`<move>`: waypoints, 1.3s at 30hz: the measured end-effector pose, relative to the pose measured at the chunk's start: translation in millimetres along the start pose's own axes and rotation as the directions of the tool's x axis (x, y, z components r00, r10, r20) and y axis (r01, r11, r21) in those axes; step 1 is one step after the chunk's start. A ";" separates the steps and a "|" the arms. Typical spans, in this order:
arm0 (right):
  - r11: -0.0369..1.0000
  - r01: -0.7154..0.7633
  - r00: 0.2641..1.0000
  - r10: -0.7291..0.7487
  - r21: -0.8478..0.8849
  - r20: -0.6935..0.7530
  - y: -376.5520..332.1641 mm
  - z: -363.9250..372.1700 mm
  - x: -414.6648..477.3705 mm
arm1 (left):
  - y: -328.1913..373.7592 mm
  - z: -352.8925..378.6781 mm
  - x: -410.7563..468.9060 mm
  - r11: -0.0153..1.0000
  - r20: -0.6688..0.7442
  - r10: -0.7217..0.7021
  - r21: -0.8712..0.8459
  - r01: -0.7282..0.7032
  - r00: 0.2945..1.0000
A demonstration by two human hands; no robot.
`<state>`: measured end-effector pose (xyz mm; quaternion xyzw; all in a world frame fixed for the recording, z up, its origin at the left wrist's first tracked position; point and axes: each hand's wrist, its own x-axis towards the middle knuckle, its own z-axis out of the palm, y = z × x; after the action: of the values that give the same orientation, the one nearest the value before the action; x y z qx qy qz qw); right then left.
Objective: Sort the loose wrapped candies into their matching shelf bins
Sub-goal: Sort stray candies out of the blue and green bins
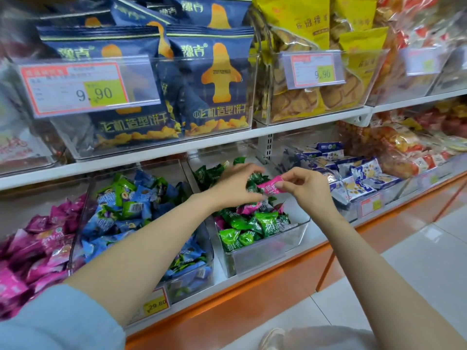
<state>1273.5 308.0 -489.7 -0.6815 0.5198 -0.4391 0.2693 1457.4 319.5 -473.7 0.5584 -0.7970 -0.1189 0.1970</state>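
Observation:
Both hands are over the clear bin (265,251) of green wrapped candies (242,224) on the lower shelf. My right hand (307,190) pinches a pink wrapped candy (271,186) between thumb and fingers, just above the green pile. My left hand (235,185) hovers beside it, fingers curled and touching the pink candy's left end. More pink candies (249,208) lie mixed among the green ones. To the left stands a bin of blue and green candies (131,213), and at the far left a bin of pink candies (38,246).
A bin of blue-and-white packets (358,180) sits right of the green bin. Above, clear bins hold dark blue biscuit bags (209,79) and yellow snack bags (303,92) with 9.90 price tags. The orange shelf base (252,294) and white tiled floor (417,261) lie below.

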 end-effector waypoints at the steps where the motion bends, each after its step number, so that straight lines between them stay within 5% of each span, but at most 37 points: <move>1: 0.999 0.018 0.999 -0.019 0.033 0.028 -2.7 2.0 -1.1 | 5.0 0.6 -1.4 0.995 0.024 0.008 -0.100 -0.006 1.000; 4: 0.986 0.106 0.992 -0.114 0.126 0.060 -9.4 6.3 -2.3 | 12.8 2.8 -3.1 0.990 -0.040 -0.024 -0.139 0.018 0.999; 6: 0.970 0.190 0.982 -0.189 -0.152 0.022 1.0 6.6 0.3 | 11.2 0.8 -5.8 0.990 -0.139 -0.087 -0.126 0.070 0.986; 8: 0.786 0.246 0.968 -0.235 -0.567 0.093 16.0 5.8 1.9 | 5.1 -1.7 -9.4 0.971 -0.201 -0.156 -0.210 0.113 0.967; 10: 0.643 0.244 0.969 -0.144 -0.725 0.199 26.7 7.8 0.1 | 1.0 -4.2 -14.2 0.953 -0.204 -0.183 -0.279 0.122 0.962; 12: 0.606 0.241 0.970 -0.139 -0.758 0.198 30.4 12.2 -0.1 | -1.0 -5.5 -18.8 0.939 -0.197 -0.188 -0.322 0.118 0.962; 19: 0.670 0.208 0.961 -0.277 -0.713 0.020 34.5 15.1 3.0 | -5.4 -4.5 -24.6 0.866 -0.173 -0.250 -0.481 0.139 0.953; 23: 0.886 0.108 0.964 -0.205 -0.452 -0.171 2.8 -0.9 5.0 | -0.1 -8.7 -28.6 0.892 -0.070 -0.120 -0.445 0.076 0.990; 26: 0.998 0.044 0.996 -0.047 -0.046 -0.072 -18.8 1.0 -4.7 | 6.5 -6.3 -35.2 0.911 -0.001 -0.017 -0.412 0.015 1.000; 32: 0.967 0.020 0.983 -0.065 0.253 0.173 -30.6 12.7 -17.1 | 0.2 -9.4 -48.8 0.870 -0.055 -0.053 -0.492 0.020 0.997; 39: 0.915 0.225 0.933 -0.103 -0.336 0.346 8.8 34.4 -1.2 | -13.2 -29.6 -72.4 0.854 -0.153 -0.183 -0.514 0.080 0.971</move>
<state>1299.5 303.3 -513.5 -0.8238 0.4826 -0.2379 0.1786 1503.4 383.6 -465.8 0.5500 -0.6744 -0.2805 0.4050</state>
